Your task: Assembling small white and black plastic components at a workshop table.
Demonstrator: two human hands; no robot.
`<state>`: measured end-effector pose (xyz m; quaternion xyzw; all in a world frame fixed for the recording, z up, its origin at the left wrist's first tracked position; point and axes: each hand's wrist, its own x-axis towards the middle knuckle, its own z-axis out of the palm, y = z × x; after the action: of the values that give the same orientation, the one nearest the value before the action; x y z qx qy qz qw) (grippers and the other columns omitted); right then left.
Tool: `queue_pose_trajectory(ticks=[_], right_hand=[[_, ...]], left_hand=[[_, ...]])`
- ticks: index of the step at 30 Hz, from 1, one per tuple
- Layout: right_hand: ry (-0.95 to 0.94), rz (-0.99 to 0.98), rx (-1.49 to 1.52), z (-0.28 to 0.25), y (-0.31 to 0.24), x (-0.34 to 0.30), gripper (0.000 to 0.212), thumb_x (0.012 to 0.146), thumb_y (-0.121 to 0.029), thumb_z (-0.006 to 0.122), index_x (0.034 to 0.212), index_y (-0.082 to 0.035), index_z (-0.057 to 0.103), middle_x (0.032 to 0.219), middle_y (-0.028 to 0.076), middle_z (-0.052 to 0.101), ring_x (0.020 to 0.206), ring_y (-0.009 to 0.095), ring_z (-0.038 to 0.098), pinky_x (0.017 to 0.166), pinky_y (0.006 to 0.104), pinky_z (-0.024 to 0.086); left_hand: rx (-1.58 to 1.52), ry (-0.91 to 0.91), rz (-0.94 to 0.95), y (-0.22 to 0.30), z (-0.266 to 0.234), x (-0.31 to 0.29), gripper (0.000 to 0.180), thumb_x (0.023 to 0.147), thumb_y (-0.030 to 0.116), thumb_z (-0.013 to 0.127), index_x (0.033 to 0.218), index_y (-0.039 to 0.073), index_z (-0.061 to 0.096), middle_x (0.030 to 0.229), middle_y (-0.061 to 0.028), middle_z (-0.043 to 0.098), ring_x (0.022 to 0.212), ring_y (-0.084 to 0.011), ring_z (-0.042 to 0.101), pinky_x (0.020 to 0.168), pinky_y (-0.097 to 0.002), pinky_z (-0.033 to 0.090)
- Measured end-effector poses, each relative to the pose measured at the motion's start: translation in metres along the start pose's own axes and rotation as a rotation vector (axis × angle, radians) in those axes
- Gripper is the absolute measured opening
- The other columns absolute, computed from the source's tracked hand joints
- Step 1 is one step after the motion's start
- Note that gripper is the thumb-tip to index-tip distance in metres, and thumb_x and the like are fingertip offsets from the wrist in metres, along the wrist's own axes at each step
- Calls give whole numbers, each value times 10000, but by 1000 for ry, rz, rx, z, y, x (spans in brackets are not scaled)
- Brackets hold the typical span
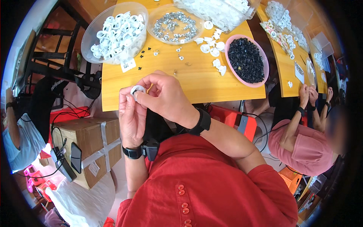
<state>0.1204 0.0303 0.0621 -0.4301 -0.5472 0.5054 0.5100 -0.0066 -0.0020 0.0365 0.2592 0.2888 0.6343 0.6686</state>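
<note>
Just off the table's near edge, my left hand (pixel 131 115) and my right hand (pixel 166 95) meet with fingertips pinched. Both grip a small white round plastic part (pixel 137 88); a dark spot shows at its middle, and my right thumb covers part of it. On the table beyond, a clear bowl (pixel 86 44) is heaped with similar white parts. Beside it stands a shallow clear dish (pixel 151 33) of small silvery metal pieces. Farther right, a pink oval basin (pixel 228 56) contains many small black pieces (pixel 245 62).
Several loose white parts (pixel 211 47) and tiny black pieces (pixel 142 56) lie on the yellow table (pixel 181 85). A clear bin (pixel 251 11) of white parts stands behind. At left is a cardboard box (pixel 87 140) with a phone (pixel 76 157). Another person (pixel 302 145) works at right.
</note>
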Motion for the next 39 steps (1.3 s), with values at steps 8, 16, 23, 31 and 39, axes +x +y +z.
queue_pose_trajectory(ticks=[8,16,23,31,39], right_hand=[[13,-145,-201,-5,-6,2,173,735,-118,715,808,25,650,748,93,598,610,142,606,561,249,485],[-17,-190,-249,-6,-6,3,149,732,-84,706,805,30,644,746,96,596,601,150,616,554,254,498],[-35,-206,-270,-4,-7,4,130,746,-67,697,810,32,643,747,91,593,626,147,621,578,250,506],[126,-70,42,-1,-11,-9,96,775,-44,649,843,6,605,827,116,585,668,224,604,591,312,493],[124,-275,-211,2,-2,-17,82,795,2,656,871,3,626,829,95,586,635,173,584,575,263,464]], left_hand=[[5,-30,5,0,-4,0,220,951,200,541,1117,62,502,1106,-85,569,1034,-155,553,946,-323,445],[48,17,17,1,-9,-3,149,944,113,540,1077,48,525,1107,-85,576,1041,-158,556,946,-313,445],[144,12,109,4,-5,-3,145,939,103,546,1073,53,525,1071,-73,594,1001,-140,570,910,-297,464],[-30,-12,24,1,0,0,232,941,202,558,1116,62,499,1025,-50,588,902,-115,566,817,-267,485],[-13,-12,28,-3,-2,1,269,929,215,579,1136,65,497,1059,-60,587,950,-130,566,858,-286,473]])
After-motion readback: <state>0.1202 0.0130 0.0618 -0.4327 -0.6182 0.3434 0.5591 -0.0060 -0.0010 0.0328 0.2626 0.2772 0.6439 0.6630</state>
